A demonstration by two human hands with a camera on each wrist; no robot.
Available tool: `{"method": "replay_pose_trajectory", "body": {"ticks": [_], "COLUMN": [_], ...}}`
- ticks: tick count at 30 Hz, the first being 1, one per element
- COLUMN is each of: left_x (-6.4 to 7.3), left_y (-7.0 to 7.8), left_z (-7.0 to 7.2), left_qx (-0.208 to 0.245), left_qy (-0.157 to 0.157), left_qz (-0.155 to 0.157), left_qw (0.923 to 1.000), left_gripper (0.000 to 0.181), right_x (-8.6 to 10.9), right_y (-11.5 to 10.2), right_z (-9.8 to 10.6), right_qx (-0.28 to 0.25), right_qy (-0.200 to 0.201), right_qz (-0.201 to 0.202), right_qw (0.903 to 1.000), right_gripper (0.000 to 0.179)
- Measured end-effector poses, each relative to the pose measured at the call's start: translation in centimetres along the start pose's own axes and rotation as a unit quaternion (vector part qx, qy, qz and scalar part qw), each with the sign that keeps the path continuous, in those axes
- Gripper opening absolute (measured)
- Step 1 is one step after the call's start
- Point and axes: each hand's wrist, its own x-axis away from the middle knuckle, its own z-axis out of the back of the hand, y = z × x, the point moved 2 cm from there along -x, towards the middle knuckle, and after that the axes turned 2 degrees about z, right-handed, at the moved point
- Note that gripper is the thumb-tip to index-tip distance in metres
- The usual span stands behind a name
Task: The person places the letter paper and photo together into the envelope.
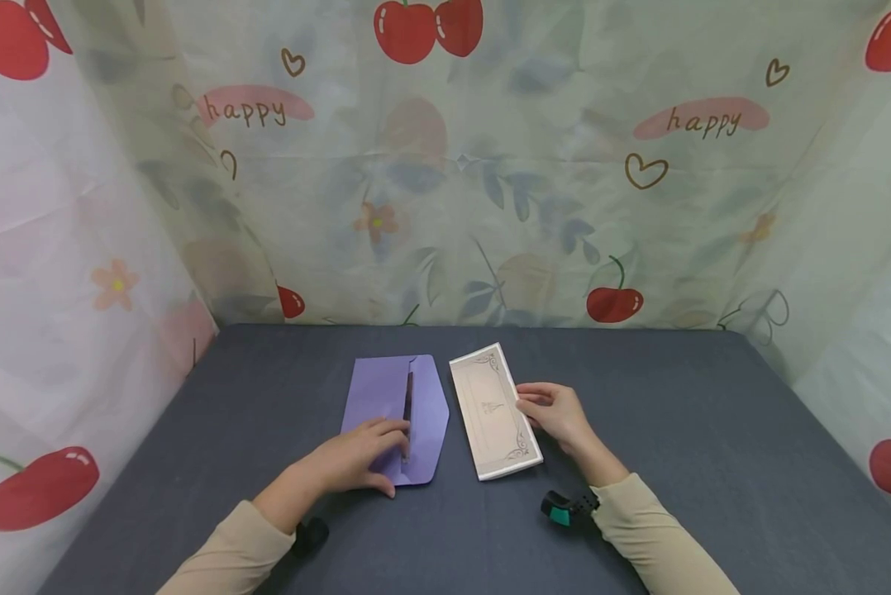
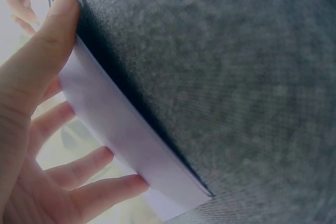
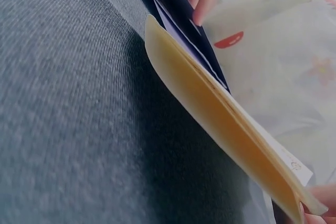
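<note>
Head view: right hand point(image 1: 559, 417) – we are pinching one folded card point(image 1: 493, 413) (probably light, creasable; best held by long edges), right of purple envelope point(image 1: 374, 392); left hand point(image 1: 358, 457), spread, is resting there.

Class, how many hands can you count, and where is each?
2: the left hand touches the envelope; the right hand holds the card by its right edge.

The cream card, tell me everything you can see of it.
The cream card is a long rectangle, seemingly stiff layered paper, with dark scrollwork at two corners and a small central emblem. It slants, printed face up, right of the purple envelope and apart from it; the right hand holds its right long edge.
</note>
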Motion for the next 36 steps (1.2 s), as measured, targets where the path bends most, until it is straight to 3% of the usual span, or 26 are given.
{"method": "replay_pose_trajectory", "body": {"ticks": [36], "left_x": [-0.3], "left_y": [0.2], "left_z": [0.2], "left_qx": [-0.001], "left_qy": [-0.032], "left_qz": [0.027], "left_qw": [0.9991], "left_gripper": [0.046], "right_x": [-0.1], "right_y": [-1.2], "right_z": [-3.4], "right_qx": [-0.038], "right_qy": [-0.016], "right_qz": [0.019], "right_qw": [0.9990], "right_gripper": [0.028]}}
